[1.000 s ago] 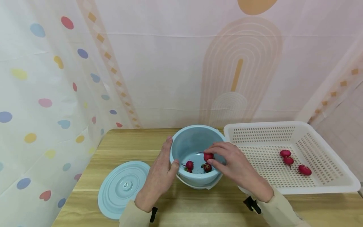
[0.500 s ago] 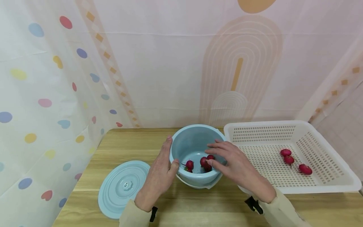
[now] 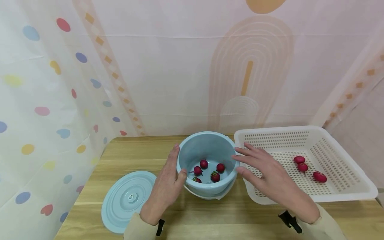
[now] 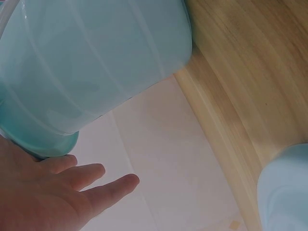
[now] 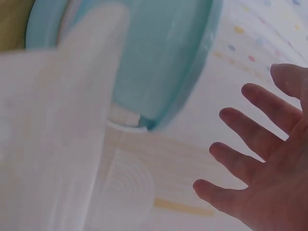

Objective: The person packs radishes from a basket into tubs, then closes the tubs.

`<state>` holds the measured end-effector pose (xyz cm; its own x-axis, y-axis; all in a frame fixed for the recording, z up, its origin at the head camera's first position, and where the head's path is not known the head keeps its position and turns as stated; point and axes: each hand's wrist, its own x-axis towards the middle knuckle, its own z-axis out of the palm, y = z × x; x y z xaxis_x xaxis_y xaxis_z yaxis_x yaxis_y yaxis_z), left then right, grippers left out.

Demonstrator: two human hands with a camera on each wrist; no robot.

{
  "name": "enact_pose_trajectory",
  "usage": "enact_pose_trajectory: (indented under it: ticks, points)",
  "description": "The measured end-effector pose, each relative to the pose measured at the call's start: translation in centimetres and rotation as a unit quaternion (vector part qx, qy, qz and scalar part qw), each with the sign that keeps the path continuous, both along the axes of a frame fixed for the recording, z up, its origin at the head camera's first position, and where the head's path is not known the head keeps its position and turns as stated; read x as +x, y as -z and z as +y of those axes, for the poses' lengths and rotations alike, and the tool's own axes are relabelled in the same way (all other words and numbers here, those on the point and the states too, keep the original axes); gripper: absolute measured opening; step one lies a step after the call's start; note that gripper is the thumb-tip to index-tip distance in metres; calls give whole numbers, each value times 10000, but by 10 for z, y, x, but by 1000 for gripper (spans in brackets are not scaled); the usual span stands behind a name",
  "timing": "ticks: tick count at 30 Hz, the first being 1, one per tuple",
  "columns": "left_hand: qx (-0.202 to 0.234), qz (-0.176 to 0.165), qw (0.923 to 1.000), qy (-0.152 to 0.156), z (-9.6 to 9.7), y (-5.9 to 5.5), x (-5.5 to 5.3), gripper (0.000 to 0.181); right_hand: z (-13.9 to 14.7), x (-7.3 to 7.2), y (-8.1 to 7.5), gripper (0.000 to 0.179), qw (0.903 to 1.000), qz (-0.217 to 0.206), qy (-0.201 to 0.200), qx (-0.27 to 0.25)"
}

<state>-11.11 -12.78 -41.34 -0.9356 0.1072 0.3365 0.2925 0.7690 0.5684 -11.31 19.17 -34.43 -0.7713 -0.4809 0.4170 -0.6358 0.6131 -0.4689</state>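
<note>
A light blue bucket (image 3: pixel 207 191) stands on the table with several red radishes (image 3: pixel 215 176) on its floor. My left hand (image 3: pixel 163 186) rests against the bucket's left side, thumb at the near rim and fingers straight along the wall. The left wrist view shows those fingers (image 4: pixel 108 195) extended beside the bucket's ribbed outer wall. To the right of the bucket hovers my right hand (image 3: pixel 265 170), holding nothing, fingertips close to the right rim and the palm over the near left part of a white basket (image 3: pixel 339 196). In the right wrist view its fingers are spread.
Three more radishes (image 3: pixel 319 177) lie in the basket's right half. A round light blue lid (image 3: pixel 131 197) is flat on the wooden table (image 3: pixel 207 220), left of my left hand. Behind the table hangs a patterned cloth (image 3: pixel 174 73).
My right hand has let go of a radish inside the bucket and drawn back to the right, out past the rim. The radishes in the bucket have rolled apart. My left hand stays put.
</note>
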Motion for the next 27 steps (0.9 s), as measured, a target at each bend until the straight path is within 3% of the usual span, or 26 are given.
enact_pose_trajectory:
  ticks: [13, 27]
  points:
    - [10, -1, 10000, 35, -2, 0, -1, 75, 43, -9, -20, 37, 9947, 988, 274, -84]
    - [40, -73, 10000, -3, -2, 1, -4, 76, 83, -39, -25, 34, 9917, 1220, 385, -160]
